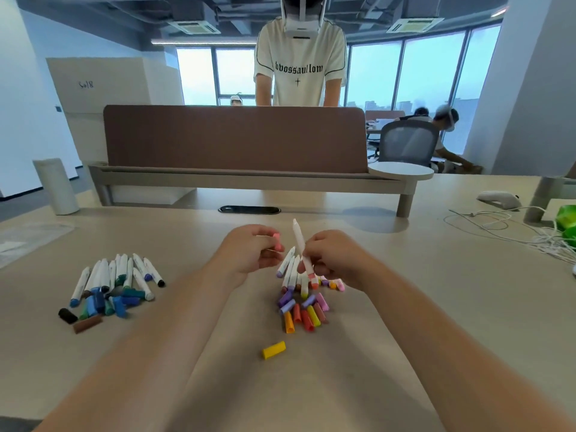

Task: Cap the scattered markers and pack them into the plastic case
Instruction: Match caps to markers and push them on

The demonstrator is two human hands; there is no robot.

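**Markers in two heaps, one pink cap ready to go on**

The tabletop carries all the work. On its left part lies the cool-colour group: white markers spread like a fan, a few already capped, with blue, green, black and brown caps loose in front of them. In the middle, below the hands, lies the warm-colour group of white markers. Just in front of it are the loose caps in purple, orange, red, yellow and pink. The plastic case I cannot pick out with certainty.

The left hand is raised above the tabletop, and its fingers pinch a pink cap. The right hand, near to it, grips one white marker with curled fingers. This marker stands tilted, with its upper end pointing away from the person. One yellow cap lies alone, nearer to the person and apart from the pile.

I judge that the capping step is in hand and the task is at an early stage, because many caps are loose and nothing looks packed. The next move calls for bringing the pink cap to the open tip, keeping both on one line, and pressing until it sits. Which end is the tip I cannot tell, so the marker may first need turning.
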